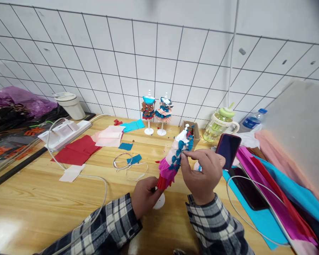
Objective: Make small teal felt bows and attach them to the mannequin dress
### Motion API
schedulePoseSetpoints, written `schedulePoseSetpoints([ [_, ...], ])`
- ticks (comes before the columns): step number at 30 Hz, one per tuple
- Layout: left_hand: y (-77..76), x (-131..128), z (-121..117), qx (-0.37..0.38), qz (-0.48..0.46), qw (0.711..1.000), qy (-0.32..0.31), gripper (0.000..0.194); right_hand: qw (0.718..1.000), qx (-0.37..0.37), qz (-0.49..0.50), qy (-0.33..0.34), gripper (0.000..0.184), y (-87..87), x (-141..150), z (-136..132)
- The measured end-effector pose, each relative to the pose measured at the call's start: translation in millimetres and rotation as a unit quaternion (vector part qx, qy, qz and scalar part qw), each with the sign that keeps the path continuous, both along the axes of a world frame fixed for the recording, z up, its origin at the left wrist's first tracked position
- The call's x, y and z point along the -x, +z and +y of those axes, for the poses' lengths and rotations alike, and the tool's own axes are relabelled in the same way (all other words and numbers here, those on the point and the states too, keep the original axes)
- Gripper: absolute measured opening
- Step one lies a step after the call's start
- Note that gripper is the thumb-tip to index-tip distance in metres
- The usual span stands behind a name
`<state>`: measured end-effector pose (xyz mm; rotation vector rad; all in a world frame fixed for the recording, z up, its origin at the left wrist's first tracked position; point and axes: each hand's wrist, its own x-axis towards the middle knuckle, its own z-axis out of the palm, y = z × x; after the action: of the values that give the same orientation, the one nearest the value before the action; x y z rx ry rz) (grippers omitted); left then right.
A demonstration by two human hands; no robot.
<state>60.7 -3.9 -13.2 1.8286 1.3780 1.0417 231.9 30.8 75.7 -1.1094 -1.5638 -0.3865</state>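
Note:
A small white dress form [184, 132] wears a layered paper dress [170, 164] in pale pink, magenta and red, with teal ruffled pieces down one side. It leans to the right above the table. My left hand [146, 194] is closed around its lower part, near the red hem and just above the round white base [159, 201]. My right hand [203, 171] pinches at the teal trim on the dress's right side; the fingertips cover whatever lies between them. Behind stand two more dressed mini forms, one brown and red [148, 109], one teal and peach [163, 114].
Crepe paper pieces, including a red sheet [78, 150], lie left beside a power strip [69, 134] and cable. A small cardboard box [195, 132] stands behind the dress. To the right are a green-lidded cup [218, 124], two phones [228, 150] and stacked coloured paper [266, 223].

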Motion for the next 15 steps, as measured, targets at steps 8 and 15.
schedulePoseSetpoints([
  [8, -11.3, -3, 5, 0.107, -0.089, 0.989, -0.038, 0.037, 0.995, 0.007, 0.066, 0.071, 0.014, 6.7, -1, -6],
  [15, -27.1, 6, 22, 0.154, -0.142, 0.977, -0.034, 0.043, 0.995, 0.062, 0.037, 0.062, 0.013, -44.7, -25, -9],
])
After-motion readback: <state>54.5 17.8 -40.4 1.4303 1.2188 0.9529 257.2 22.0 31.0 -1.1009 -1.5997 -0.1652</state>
